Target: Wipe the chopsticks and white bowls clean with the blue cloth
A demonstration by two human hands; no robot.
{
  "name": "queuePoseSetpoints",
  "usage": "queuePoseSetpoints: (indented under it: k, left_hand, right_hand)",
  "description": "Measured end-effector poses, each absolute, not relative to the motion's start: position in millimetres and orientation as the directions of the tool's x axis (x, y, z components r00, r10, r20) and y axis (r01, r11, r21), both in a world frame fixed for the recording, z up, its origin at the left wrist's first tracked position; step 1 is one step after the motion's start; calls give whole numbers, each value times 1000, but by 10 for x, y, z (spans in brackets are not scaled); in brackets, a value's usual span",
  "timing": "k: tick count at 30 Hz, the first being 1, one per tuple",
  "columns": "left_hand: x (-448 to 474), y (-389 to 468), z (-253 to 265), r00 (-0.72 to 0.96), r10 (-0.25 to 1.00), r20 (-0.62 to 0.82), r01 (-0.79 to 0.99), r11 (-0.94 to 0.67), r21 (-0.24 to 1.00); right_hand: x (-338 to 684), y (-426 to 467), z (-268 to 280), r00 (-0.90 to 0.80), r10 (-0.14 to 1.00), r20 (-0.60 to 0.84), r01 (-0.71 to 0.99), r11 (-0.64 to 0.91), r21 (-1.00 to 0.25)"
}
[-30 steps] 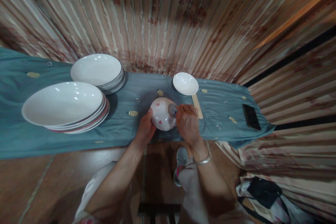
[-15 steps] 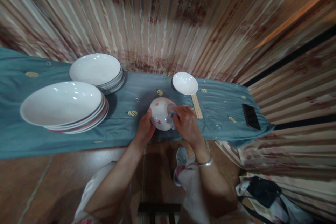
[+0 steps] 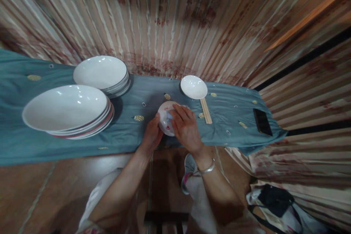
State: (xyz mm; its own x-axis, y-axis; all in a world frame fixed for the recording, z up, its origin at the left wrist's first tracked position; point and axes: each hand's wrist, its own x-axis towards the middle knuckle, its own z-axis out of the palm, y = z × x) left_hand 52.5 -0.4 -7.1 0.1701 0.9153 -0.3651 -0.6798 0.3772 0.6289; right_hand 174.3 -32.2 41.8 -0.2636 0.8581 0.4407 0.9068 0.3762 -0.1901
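A small white bowl (image 3: 165, 119) with red marks is held at the near middle of the table, partly covered by my right hand. My left hand (image 3: 152, 133) grips its left edge, thumb on the upper side. Across the right part of the bowl lies my right hand (image 3: 186, 128), fingers bent over a pale bluish cloth (image 3: 169, 116) pressed to the surface. Most of the cloth is hidden beneath the fingers. Whether the bowl's inside or underside faces up, I cannot tell.
Stacked bowls stand at the left, a nearer stack (image 3: 65, 108) and a farther stack (image 3: 101, 73). Another white bowl (image 3: 193, 87) sits behind, with chopsticks (image 3: 206, 111) beside it. A black phone (image 3: 262, 121) lies at the right of the cloth-covered table (image 3: 123, 137). Curtains (image 3: 170, 25) hang behind.
My right hand has moved left and over the bowl, carrying the cloth from its right side towards its middle. The left hand keeps its grip on the bowl.
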Motion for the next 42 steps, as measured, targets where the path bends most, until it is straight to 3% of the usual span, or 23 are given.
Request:
queuePoseSetpoints:
  k: [6, 18, 28, 35, 42]
  left_hand:
    - [528, 7, -101, 151, 924, -351, -647, 360, 672]
    - [547, -2, -69, 180, 918, -353, -632, 383, 674]
    - [517, -7, -87, 185, 896, -403, -649, 419, 635]
    - [558, 48, -98, 125, 849, -513, -708, 438, 554]
    - [580, 81, -129, 116, 833, -541, -746, 432, 506]
  right_hand:
    - [1755, -262, 437, -298, 872, 387, 893, 398, -209]
    - [1925, 40, 369, -150, 872, 466, 828, 368, -423]
    - [2176, 0, 254, 105, 959, 262, 746, 98, -659]
    - [2192, -261, 157, 149, 963, 224, 778, 26, -628]
    - [2108, -430, 64, 117, 938, 326, 823, 92, -561]
